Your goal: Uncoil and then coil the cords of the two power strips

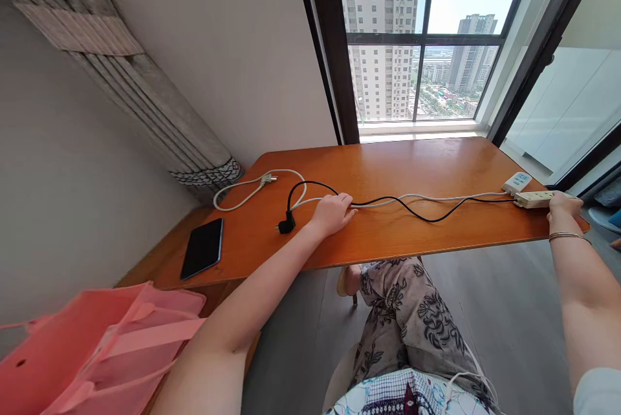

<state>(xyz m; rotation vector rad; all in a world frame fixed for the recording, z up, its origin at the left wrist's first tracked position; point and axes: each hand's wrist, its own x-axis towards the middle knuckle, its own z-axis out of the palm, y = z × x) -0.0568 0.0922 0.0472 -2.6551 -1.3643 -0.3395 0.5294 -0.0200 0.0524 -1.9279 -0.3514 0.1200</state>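
My left hand [334, 213] lies on the wooden table with its fingers closed over a black cord [429, 219] and a white cord [451, 198]. Beside it on the left rests a black plug [287, 223]; a white plug [266, 179] lies farther back on its looped cord. At the table's right end my right hand [565, 205] grips the end of a cream power strip [531, 200]. Both cords run up to that strip. Just behind it sits a white block [517, 182] with a printed label, perhaps another power strip seen end-on.
The wooden table [412, 166] stands against a window [422, 40]. A black tablet or phone [202, 248] lies near its left edge. A pink bag [111, 350] is at lower left, and a grey curtain [160, 111] hangs by the wall.
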